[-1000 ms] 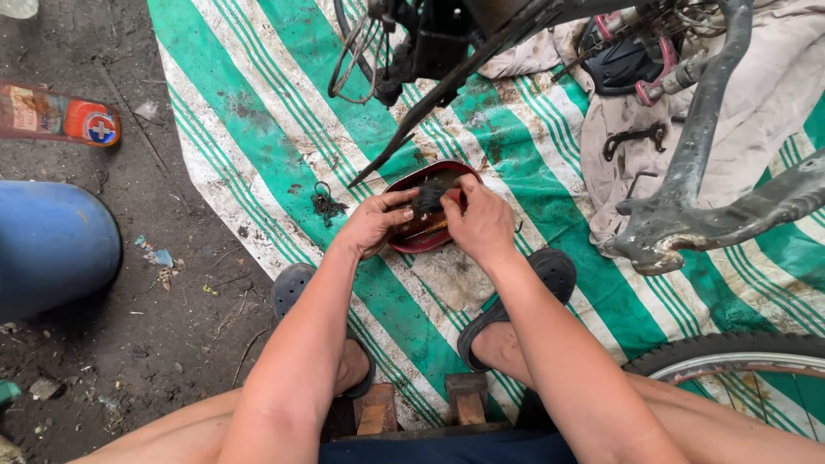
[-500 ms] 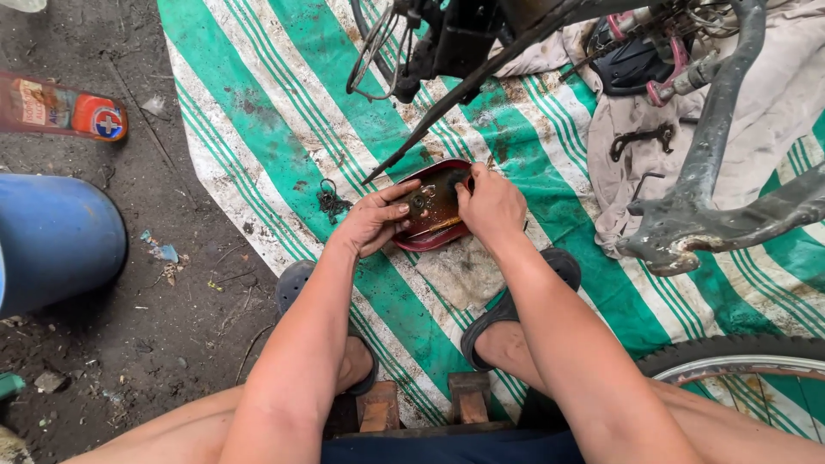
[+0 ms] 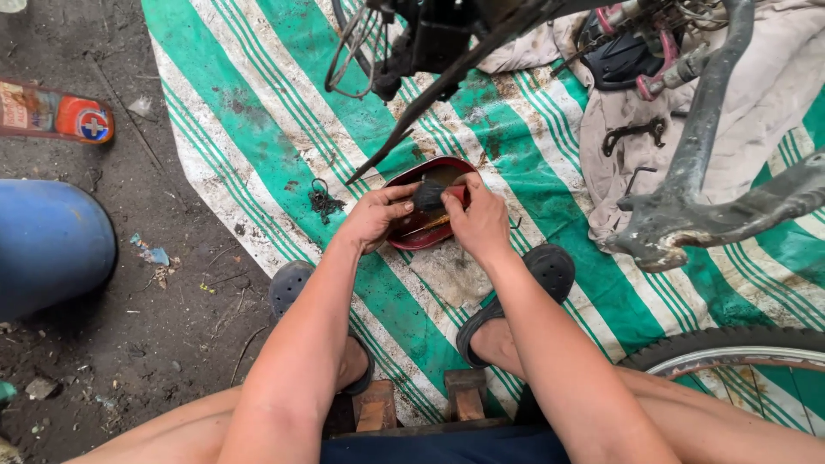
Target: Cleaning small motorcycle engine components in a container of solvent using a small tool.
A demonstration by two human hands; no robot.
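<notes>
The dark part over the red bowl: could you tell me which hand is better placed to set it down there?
Probably the left hand: it lies over the red bowl, gripping the dark part with the right hand.

I see a green and white striped tarp (image 3: pixel 258 112) on the dirt ground (image 3: pixel 129 344). On it lie a red bowl (image 3: pixel 412 236), a dirty cloth (image 3: pixel 773 112) and a tyre (image 3: pixel 730 344).

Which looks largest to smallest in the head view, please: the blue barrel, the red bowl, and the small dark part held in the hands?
1. Blue barrel, though it is cut off at the edge and nearer the camera.
2. Red bowl.
3. Dark part, clearly smallest, held by both hands over the bowl.
</notes>
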